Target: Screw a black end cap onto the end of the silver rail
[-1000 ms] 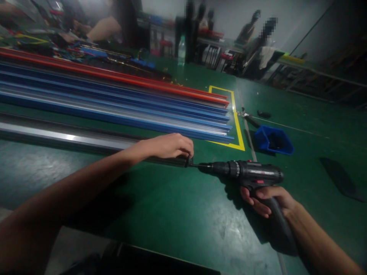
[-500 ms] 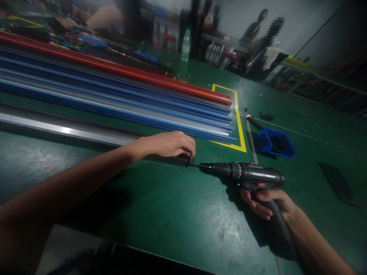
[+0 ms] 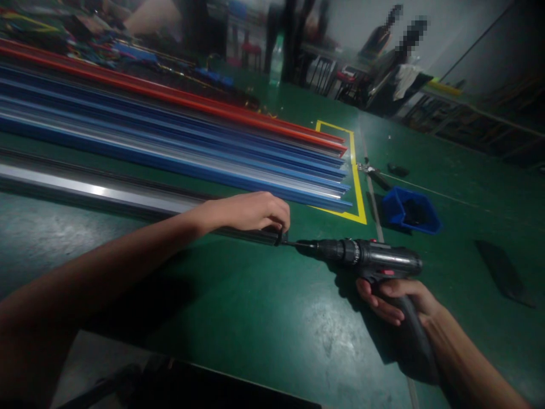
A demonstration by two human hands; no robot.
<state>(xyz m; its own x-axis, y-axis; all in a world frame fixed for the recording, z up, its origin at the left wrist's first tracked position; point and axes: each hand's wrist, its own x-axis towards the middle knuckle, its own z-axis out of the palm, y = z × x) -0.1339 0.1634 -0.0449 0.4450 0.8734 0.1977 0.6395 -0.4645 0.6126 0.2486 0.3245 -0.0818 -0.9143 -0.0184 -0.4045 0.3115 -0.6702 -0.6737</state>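
My right hand (image 3: 392, 301) is wrapped round the handle of a black cordless drill (image 3: 374, 258). The drill lies level, its long thin bit pointing left at the end of a dark metal profile (image 3: 140, 199) with a bright silver strip. Over that end my left hand (image 3: 259, 213) is closed, fingertips pressed down by a small black end piece (image 3: 280, 237). The bit's tip meets this piece or stops just short; I cannot tell which. My left fingers partly hide what they grip.
Behind lie several blue profiles (image 3: 255, 176) and red profiles (image 3: 238, 111), ending inside a yellow tape outline (image 3: 360, 199). Right of them are a blue bin (image 3: 411, 210) with dark parts, a pliers-like tool (image 3: 374, 175) and a dark flat piece (image 3: 502, 270). A bottle (image 3: 276, 62) stands farther back; another person's arm (image 3: 153, 17) is at upper left.
The view has shifted slightly. Both hands, the drill and the dark profile keep nearly the same places relative to each other.
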